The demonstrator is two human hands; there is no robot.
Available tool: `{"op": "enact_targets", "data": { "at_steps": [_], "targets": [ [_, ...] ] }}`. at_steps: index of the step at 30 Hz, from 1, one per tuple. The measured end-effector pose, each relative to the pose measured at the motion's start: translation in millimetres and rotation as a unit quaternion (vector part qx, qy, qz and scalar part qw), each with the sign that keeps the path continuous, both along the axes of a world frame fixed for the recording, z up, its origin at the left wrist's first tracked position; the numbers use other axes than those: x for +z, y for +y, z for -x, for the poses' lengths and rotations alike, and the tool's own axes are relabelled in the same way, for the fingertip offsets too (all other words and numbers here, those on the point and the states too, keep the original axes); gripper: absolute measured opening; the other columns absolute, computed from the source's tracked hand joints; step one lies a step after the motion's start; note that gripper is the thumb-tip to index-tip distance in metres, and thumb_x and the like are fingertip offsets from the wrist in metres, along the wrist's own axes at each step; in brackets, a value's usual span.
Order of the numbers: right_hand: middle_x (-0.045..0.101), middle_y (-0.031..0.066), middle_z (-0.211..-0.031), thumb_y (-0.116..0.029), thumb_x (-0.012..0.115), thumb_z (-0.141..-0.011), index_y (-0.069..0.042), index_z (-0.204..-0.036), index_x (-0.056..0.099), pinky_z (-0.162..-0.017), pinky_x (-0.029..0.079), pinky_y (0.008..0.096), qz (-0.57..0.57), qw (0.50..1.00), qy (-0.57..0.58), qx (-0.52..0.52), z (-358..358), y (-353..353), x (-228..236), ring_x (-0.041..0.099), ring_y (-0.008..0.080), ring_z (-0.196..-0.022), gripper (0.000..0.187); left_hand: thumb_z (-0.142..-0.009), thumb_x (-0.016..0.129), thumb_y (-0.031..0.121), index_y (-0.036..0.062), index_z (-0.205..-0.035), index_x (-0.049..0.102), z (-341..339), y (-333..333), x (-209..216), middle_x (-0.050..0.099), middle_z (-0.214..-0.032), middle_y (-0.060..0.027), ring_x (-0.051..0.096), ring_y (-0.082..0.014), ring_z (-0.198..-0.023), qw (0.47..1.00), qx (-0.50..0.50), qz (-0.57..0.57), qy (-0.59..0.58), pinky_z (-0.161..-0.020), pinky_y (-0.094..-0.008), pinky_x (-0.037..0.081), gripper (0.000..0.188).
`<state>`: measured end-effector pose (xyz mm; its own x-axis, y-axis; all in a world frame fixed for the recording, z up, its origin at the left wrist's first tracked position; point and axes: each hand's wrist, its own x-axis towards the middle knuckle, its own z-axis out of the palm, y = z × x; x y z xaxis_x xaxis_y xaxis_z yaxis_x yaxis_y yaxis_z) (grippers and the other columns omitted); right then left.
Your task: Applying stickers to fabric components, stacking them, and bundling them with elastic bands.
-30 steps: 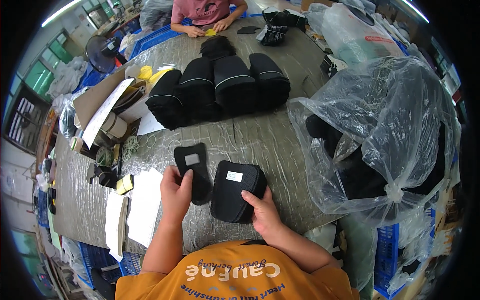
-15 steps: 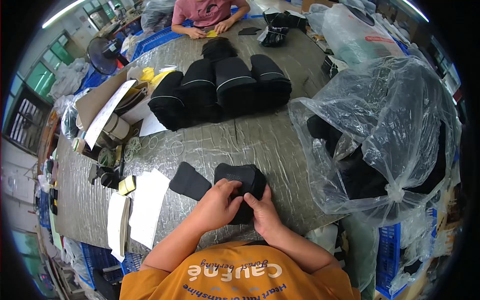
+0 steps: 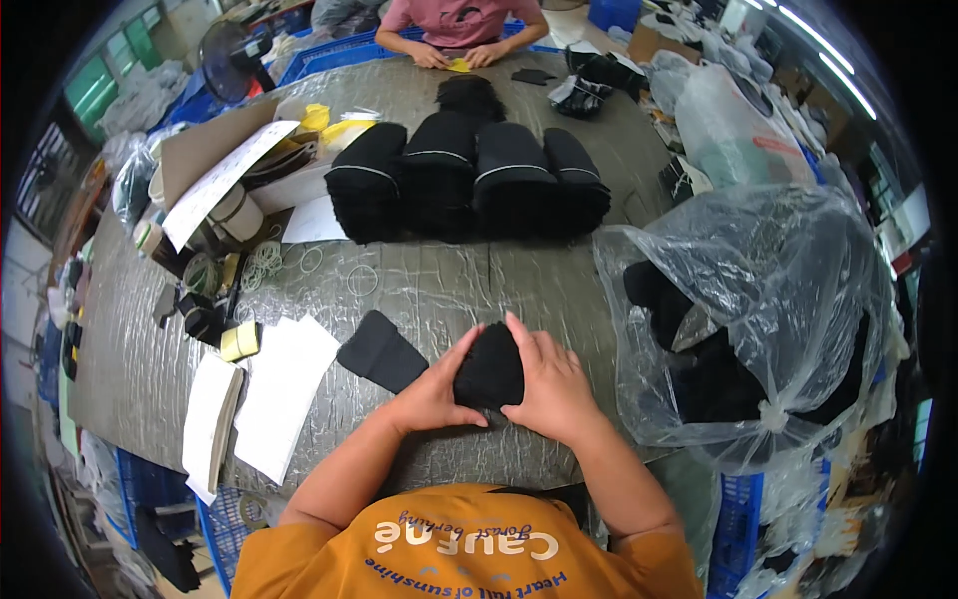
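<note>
A stack of black fabric pieces (image 3: 490, 367) stands on edge at the near middle of the table, with its layered, fuzzy edges facing up. My left hand (image 3: 439, 387) presses against its left side, thumb at the near end. On the opposite side my right hand (image 3: 555, 391) grips it, fingers pointing away from me and thumb low at the near corner. One flat black fabric piece (image 3: 382, 351) lies left of the stack, close to my left fingers. Farther off, several thick bundles of black pieces (image 3: 439, 185) stand side by side, each tied with a pale band.
A clear plastic bag (image 3: 778, 290) with black pieces fills the right side. Left are white paper sheets (image 3: 286, 394), a yellow-wrapped bundle (image 3: 239, 341), loose rubber bands (image 3: 362, 281) and a cardboard box (image 3: 215, 150). Across the table a person in pink (image 3: 464, 25) handles something yellow.
The stack has been turned from lying flat to standing on edge. My hands have moved apart to its two sides. The head view has shifted slightly left.
</note>
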<state>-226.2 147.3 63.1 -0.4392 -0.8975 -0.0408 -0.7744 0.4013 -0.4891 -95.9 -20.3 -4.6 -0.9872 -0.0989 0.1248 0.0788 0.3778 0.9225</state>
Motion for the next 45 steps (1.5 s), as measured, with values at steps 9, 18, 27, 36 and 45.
{"op": "enact_targets", "data": {
  "at_steps": [9,18,27,36,45],
  "targets": [
    [0.045,0.0155,-0.127,-0.024,0.087,-0.054,-0.011,-0.151,0.014,-0.103,0.028,0.0508,0.004,0.998,0.060,-0.026,-15,2,-11,0.044,0.0347,-0.119,0.122,-0.055,0.091,0.029,0.0021,-0.150,-0.003,9,5,-21,0.005,-0.156,-0.0231,0.011,-0.0388,-0.144,0.997,-0.015,0.002,0.080,-0.117,-0.0420,0.016,0.136],
    [0.043,0.0183,-0.131,-0.027,0.088,-0.054,-0.008,-0.151,0.009,-0.105,0.027,0.0517,0.030,0.998,0.056,-0.022,-15,1,-20,0.043,0.0366,-0.122,0.126,-0.057,0.089,0.043,0.0037,-0.150,-0.007,20,4,-16,0.016,-0.152,-0.0257,0.018,-0.0423,-0.141,0.990,-0.040,0.085,0.105,-0.115,-0.0475,0.018,0.139],
    [0.046,0.0262,-0.130,-0.026,0.089,-0.055,0.005,-0.138,0.028,-0.103,0.037,0.0466,-0.001,0.997,0.022,-0.078,-8,0,-21,0.046,0.0414,-0.122,0.107,-0.063,0.085,0.044,-0.0011,-0.149,-0.002,29,10,-18,0.033,-0.139,-0.0311,0.034,-0.0474,-0.128,0.987,-0.019,0.097,0.126,-0.110,-0.0496,0.027,0.130],
    [0.056,0.0155,-0.127,0.001,0.078,-0.058,0.003,-0.136,0.039,-0.102,0.043,0.0426,0.247,0.796,-0.529,-0.156,27,21,-6,0.055,0.0311,-0.117,0.087,-0.075,0.071,0.012,0.0030,-0.100,0.065,-12,-130,-2,0.060,-0.109,-0.0177,0.053,-0.0377,-0.103,0.851,0.385,0.346,-0.088,-0.090,-0.0450,0.044,0.027],
    [0.057,0.0126,-0.128,-0.004,0.074,-0.054,-0.001,-0.136,0.044,-0.104,0.043,0.0410,0.289,0.535,-0.787,-0.105,5,-1,-49,0.056,0.0296,-0.118,0.087,-0.085,0.062,0.009,-0.0022,-0.088,0.061,3,-67,11,0.066,-0.086,-0.0151,0.063,-0.0291,-0.082,0.971,0.225,-0.010,-0.079,-0.077,-0.0363,0.050,0.012]
  ]
}}
